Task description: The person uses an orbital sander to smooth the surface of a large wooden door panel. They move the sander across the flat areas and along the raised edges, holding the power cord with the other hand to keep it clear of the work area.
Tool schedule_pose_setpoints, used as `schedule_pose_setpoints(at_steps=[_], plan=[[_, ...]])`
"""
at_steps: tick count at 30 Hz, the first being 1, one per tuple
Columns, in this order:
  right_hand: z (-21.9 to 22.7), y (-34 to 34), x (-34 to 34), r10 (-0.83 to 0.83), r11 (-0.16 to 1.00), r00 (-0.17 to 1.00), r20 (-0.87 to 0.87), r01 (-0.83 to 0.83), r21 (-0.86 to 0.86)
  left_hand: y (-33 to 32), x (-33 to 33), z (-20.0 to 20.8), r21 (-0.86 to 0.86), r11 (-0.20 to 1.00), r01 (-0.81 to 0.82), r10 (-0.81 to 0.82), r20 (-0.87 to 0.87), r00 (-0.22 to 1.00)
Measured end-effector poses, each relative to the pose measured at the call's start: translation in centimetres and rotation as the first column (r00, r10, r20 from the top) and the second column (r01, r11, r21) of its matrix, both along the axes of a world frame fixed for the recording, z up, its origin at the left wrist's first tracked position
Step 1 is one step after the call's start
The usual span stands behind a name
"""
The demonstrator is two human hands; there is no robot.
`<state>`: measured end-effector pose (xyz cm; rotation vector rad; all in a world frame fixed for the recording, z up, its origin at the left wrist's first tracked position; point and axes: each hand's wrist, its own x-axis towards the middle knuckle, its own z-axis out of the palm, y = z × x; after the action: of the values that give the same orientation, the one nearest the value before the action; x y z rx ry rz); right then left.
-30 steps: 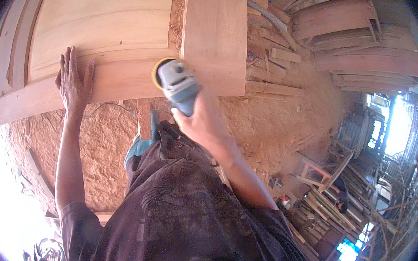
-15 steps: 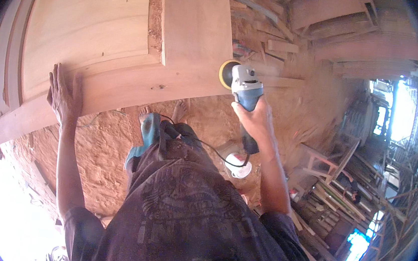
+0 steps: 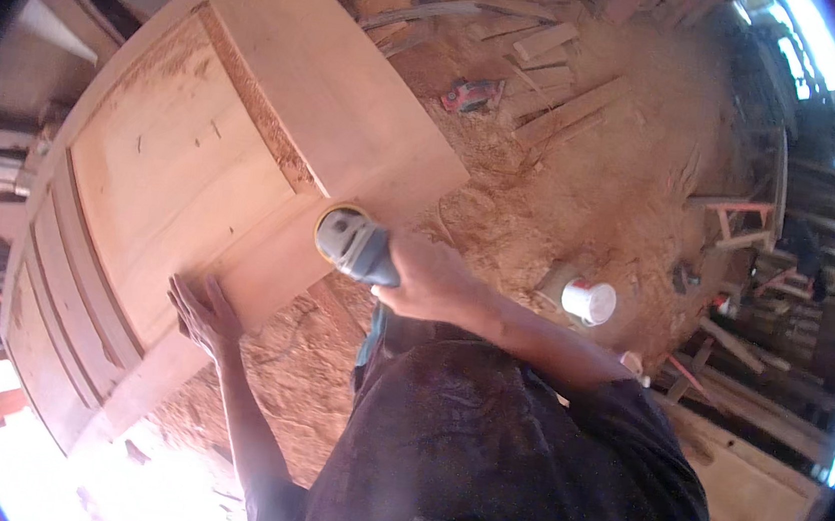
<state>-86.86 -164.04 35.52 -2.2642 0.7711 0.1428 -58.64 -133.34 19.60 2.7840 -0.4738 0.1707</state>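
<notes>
Sawdust floor (image 3: 564,204); right hand (image 3: 430,282) grips grey sander (image 3: 354,244) on panelled door (image 3: 196,159).

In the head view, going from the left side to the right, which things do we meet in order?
Wooden door panel → left hand pressed flat on it → grey power sander → right hand gripping the sander → white container on the sawdust floor → stacked wooden frames.
</notes>
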Motion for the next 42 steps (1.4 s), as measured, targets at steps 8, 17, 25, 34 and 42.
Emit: schedule_pose_setpoints(at_steps=[8, 17, 25, 34, 42], plan=[[0.4, -3.0, -3.3, -0.174, 0.985, 0.984, -0.041, 0.174, -0.005, 0.2, -0.2, 0.8, 0.022, 1.000, -0.018, 0.019, -0.032, 0.999], [0.2, -11.6, -10.2, -0.415, 0.903, 0.904, 0.098, 0.423, -0.073, 0.2, 0.0, 1.0, 0.044, 0.999, -0.003, 0.004, -0.036, 0.999], [1.5, -5.6, -5.1, -0.281, 0.958, 0.956, 0.087, 0.285, -0.036, -0.4, -0.3, 0.7, -0.040, 0.999, 0.015, -0.014, 0.028, 1.000], [0.0, 1.0, 4.1, 0.013, 0.999, 0.998, -0.056, -0.016, -0.052, -0.3, -0.6, 0.9, -0.053, 0.998, 0.015, -0.013, 0.036, 0.999], [0.0, -6.7, -2.3, -0.211, 0.959, 0.977, -0.024, 0.202, -0.197, -0.6, -1.0, 1.3, -0.025, 0.999, -0.026, 0.026, -0.004, 1.000]])
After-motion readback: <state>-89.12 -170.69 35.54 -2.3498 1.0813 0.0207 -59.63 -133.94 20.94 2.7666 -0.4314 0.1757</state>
